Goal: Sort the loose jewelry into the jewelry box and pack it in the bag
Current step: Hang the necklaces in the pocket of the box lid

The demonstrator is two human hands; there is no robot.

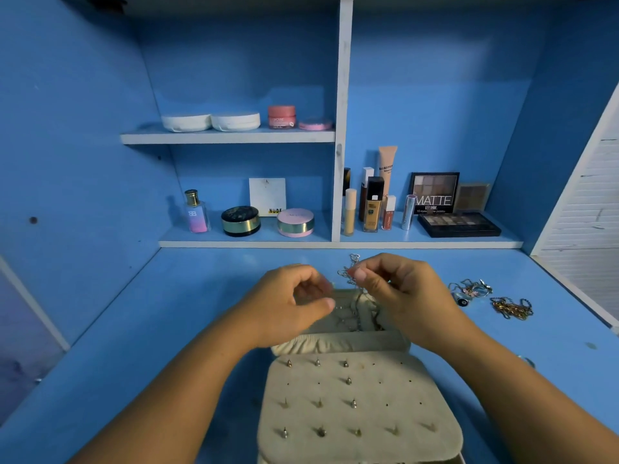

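A beige jewelry box lies open on the blue desk in front of me. Its near flap carries several stud earrings in rows. My right hand pinches a thin silver chain above the box's far half, and the chain hangs down into the box. My left hand hovers beside it over the box's left side, fingers curled with nothing clearly in them. Loose jewelry lies to the right: a small silver and pink pile and a gold chain. No bag is in view.
Shelves behind the desk hold cosmetics: a perfume bottle, round compacts, foundation bottles and eyeshadow palettes. A white slatted panel stands at the right edge. A vertical divider splits the shelves.
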